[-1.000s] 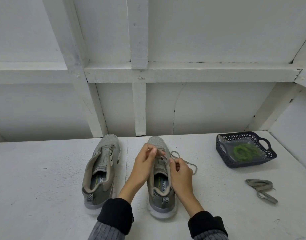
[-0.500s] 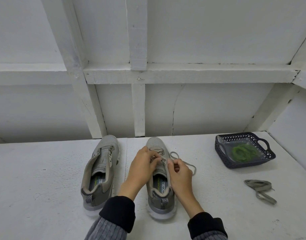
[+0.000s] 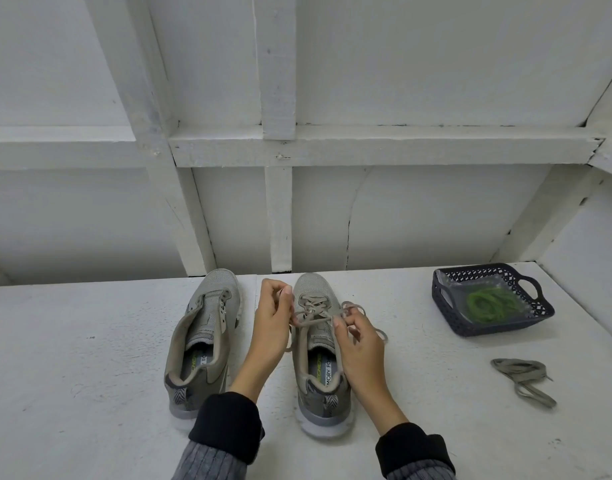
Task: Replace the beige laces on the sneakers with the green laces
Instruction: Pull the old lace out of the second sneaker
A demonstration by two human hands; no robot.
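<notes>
Over right sneaker (image 3: 318, 358), left hand (image 3: 271, 327) and right hand (image 3: 358, 341) each pinching beige lace (image 3: 315, 318), green laces (image 3: 490, 304) in basket (image 3: 450, 315) at 2 o'clock

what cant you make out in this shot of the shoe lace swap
- Head view: how many green laces lie in the basket; they are one coiled tangle.
- Head view: the insole print in the right sneaker; the right hand and collar cover part of it.
- Head view: which eyelets the beige lace has left; the left hand and right hand cover some.
</notes>
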